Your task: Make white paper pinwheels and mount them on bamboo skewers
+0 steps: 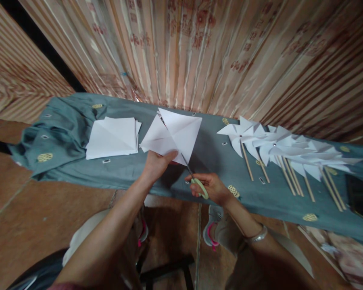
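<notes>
My left hand (pixel 160 163) pinches the near edge of a white square sheet of paper (pixel 186 127), thumb on top. A slit runs into the sheet from its far corner, and fold lines cross its middle. In my right hand (pixel 210 187) is a pair of scissors (pixel 202 189) with light green handles. Their blades reach the sheet's near corner, just right of my left thumb; whether they are fully closed cannot be made out. To the left lies a stack of white paper squares (pixel 113 137). White paper pinwheels (pixel 275 147) on thin wooden sticks lie overlapping to the right.
A grey-green cloth with yellow prints (pixel 166 189) covers the long narrow table and bunches up at its left end. A dark flat object (pixel 361 195) lies at the right edge. Behind the table hangs a pleated patterned curtain (pixel 181 52). My feet are below on the tiled floor.
</notes>
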Demonstrator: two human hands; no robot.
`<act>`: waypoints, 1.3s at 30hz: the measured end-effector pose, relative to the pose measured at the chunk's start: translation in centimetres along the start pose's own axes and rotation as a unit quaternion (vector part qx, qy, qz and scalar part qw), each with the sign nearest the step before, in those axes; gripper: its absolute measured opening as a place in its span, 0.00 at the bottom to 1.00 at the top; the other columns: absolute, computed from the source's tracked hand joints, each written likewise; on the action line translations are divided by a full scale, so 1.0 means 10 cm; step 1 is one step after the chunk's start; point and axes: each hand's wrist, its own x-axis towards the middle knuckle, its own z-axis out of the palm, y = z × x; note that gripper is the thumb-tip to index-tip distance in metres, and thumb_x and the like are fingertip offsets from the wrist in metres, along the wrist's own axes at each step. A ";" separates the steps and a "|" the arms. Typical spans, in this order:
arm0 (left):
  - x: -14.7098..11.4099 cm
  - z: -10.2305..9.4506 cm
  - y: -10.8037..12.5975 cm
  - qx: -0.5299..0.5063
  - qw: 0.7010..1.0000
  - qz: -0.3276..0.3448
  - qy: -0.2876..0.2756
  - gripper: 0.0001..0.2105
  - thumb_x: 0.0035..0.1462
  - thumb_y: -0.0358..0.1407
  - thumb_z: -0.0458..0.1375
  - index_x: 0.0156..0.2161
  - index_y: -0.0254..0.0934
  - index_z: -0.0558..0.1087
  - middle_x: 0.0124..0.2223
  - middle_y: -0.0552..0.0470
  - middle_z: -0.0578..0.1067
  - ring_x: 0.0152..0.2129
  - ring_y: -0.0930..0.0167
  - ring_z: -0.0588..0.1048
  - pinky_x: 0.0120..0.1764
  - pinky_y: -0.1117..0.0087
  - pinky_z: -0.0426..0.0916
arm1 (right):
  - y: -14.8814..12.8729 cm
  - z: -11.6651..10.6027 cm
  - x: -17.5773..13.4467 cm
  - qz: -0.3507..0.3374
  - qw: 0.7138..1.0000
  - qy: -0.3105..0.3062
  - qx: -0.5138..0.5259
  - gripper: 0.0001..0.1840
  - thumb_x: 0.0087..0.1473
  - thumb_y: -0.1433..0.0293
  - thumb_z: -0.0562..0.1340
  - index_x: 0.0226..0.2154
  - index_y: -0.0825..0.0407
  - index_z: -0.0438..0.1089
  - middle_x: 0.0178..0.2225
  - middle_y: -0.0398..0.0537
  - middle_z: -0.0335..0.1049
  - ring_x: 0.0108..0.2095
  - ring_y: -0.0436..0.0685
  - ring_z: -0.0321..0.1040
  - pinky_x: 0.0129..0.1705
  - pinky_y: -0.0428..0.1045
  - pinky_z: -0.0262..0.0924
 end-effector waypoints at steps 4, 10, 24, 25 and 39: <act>-0.02 0.01 0.04 -0.011 1.000 -0.011 -0.008 0.18 0.36 0.38 0.66 0.35 0.32 0.71 0.36 0.46 0.77 0.28 0.68 0.74 0.27 0.69 0.74 | 0.01 0.00 0.00 0.003 1.000 0.005 -0.004 0.30 0.31 0.54 0.74 0.35 0.56 0.77 0.17 0.39 0.68 0.19 0.46 0.63 0.22 0.44 0.57; -0.03 0.02 0.08 -0.023 1.000 -0.016 -0.007 0.18 0.35 0.37 0.66 0.35 0.33 0.71 0.35 0.46 0.76 0.28 0.68 0.74 0.25 0.68 0.74 | 0.03 -0.01 0.01 -0.001 1.000 0.000 -0.007 0.29 0.34 0.55 0.74 0.37 0.56 0.76 0.17 0.40 0.68 0.19 0.47 0.63 0.23 0.44 0.57; -0.04 0.01 0.01 0.050 0.998 0.011 -0.020 0.17 0.37 0.38 0.65 0.36 0.34 0.72 0.37 0.45 0.78 0.33 0.64 0.75 0.38 0.63 0.73 | -0.01 0.01 -0.01 -0.003 1.000 0.007 0.006 0.28 0.32 0.54 0.74 0.34 0.56 0.76 0.18 0.40 0.69 0.19 0.45 0.63 0.23 0.43 0.57; -0.04 0.02 0.00 0.056 0.998 0.014 -0.024 0.17 0.38 0.38 0.65 0.36 0.34 0.72 0.38 0.45 0.78 0.33 0.64 0.75 0.38 0.63 0.72 | -0.01 0.00 -0.01 -0.007 1.000 0.005 0.005 0.27 0.33 0.54 0.74 0.34 0.55 0.76 0.19 0.40 0.69 0.19 0.45 0.63 0.23 0.43 0.57; -0.09 0.04 0.00 0.046 0.998 -0.003 -0.041 0.19 0.38 0.38 0.65 0.39 0.34 0.73 0.40 0.45 0.79 0.35 0.63 0.76 0.41 0.63 0.71 | -0.03 -0.01 -0.01 -0.017 1.000 0.003 -0.007 0.27 0.33 0.54 0.73 0.34 0.55 0.76 0.19 0.40 0.68 0.19 0.45 0.62 0.23 0.43 0.59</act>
